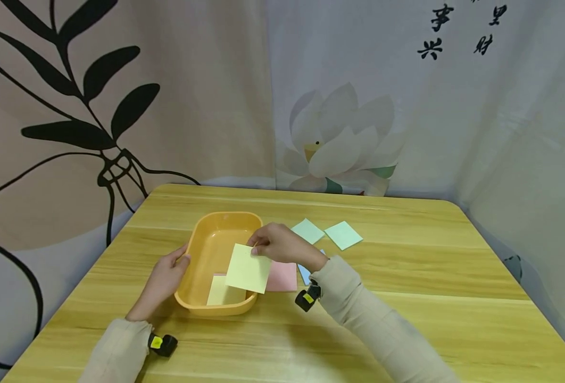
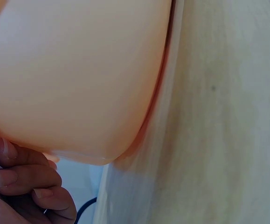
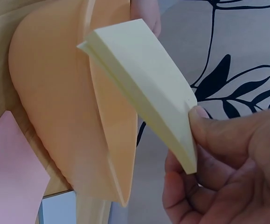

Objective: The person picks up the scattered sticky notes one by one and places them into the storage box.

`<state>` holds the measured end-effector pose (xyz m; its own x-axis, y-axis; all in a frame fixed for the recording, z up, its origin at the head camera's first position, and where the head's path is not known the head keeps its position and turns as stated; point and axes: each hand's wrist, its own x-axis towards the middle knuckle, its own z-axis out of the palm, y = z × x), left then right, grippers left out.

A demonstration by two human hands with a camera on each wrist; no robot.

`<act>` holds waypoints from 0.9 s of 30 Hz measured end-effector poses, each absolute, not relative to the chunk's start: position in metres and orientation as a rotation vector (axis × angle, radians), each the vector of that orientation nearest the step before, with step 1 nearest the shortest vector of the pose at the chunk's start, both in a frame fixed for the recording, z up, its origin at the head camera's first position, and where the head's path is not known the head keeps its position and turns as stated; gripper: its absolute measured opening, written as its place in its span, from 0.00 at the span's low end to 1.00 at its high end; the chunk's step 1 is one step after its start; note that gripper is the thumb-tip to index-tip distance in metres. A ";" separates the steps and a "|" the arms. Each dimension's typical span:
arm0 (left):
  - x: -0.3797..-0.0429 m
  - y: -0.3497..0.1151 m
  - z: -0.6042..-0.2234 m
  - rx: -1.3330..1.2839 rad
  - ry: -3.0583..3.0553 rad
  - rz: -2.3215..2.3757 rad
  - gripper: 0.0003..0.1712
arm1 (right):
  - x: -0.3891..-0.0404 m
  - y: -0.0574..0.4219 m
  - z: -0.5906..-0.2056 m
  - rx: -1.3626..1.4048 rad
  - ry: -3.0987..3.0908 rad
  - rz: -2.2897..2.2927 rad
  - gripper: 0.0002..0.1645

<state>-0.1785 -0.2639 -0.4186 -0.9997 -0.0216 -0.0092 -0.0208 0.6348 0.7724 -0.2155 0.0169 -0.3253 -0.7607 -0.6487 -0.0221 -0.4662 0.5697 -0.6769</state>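
An orange plastic basin stands on the table, and my left hand grips its left rim, thumb over the edge. In the left wrist view, curled fingers lie against the basin wall. My right hand pinches a pale yellow sticky note pad by its edge, over the basin's right side. The right wrist view shows this pad's thickness, with thumb and fingers at one end. Inside the basin lies another yellow sticky note pad, partly hidden, with a thin pink edge behind it.
Right of the basin lie a pink sticky note pad and a blue one, partly covered by the right forearm. Two mint green pads lie farther back. A printed curtain hangs behind the wooden table.
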 end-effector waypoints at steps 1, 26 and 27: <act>-0.178 -0.264 -0.418 0.038 -2.840 -1.343 0.30 | -0.217 0.016 -0.326 -0.918 2.535 -0.976 0.09; -0.179 -0.264 -0.419 0.049 -2.832 -1.386 0.31 | -0.230 -0.023 -0.350 -0.845 2.497 -0.913 0.09; -0.179 -0.264 -0.419 0.049 -2.832 -1.385 0.32 | -0.230 -0.024 -0.351 -0.844 2.497 -0.902 0.09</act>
<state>-0.1786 -0.2637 -0.4189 -0.9994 -0.0230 -0.0242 -0.0332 0.6137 0.7888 -0.2296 -0.0245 -0.3511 -0.7597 -0.6388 -0.1218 -0.4135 0.6191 -0.6676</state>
